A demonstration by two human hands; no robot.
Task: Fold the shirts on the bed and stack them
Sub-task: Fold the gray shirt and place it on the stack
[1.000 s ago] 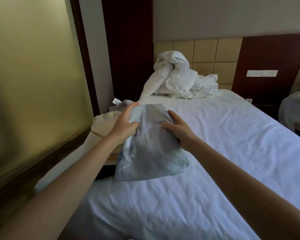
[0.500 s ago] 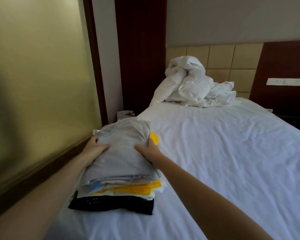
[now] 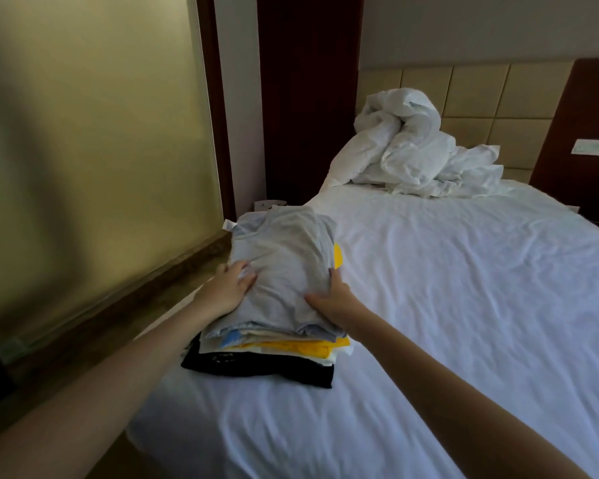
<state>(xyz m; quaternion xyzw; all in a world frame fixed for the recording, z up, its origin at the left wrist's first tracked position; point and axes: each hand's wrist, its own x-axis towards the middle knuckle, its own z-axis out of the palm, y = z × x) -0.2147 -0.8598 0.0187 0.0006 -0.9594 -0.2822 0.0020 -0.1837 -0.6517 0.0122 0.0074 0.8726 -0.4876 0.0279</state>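
Bed (image 3: 464,305) with a wrinkled white sheet runs from under both forearms away to the far right of the right grip (image 3: 336,299). Left of the left grip (image 3: 227,286), beyond the mattress edge, stands a frosted glass wall (image 3: 101,133). Far ahead of both grips is a tan padded headboard (image 3: 474,95), and in front of it a crumpled white duvet (image 3: 405,150) is heaped on the sheet.

Between the two grips a stack of folded shirts (image 3: 274,344) sits near the bed's left edge. A grey shirt (image 3: 284,257) lies on top and reaches away from the grips towards the headboard. At the bottom is a black shirt (image 3: 256,369), its near edge sticking out below the wrists. A yellow shirt (image 3: 291,348) lies between paler layers, just under the right grip.

The left grip rests on the grey shirt's near left corner, fingers lying loosely bent on the cloth and pressing it down. The right grip is spread: the thumb lies across the shirt's near right corner and the fingers run straight along its right side. Neither pinches the cloth. A small white tag (image 3: 229,224) pokes out at the stack's far left corner, ahead of the left grip.
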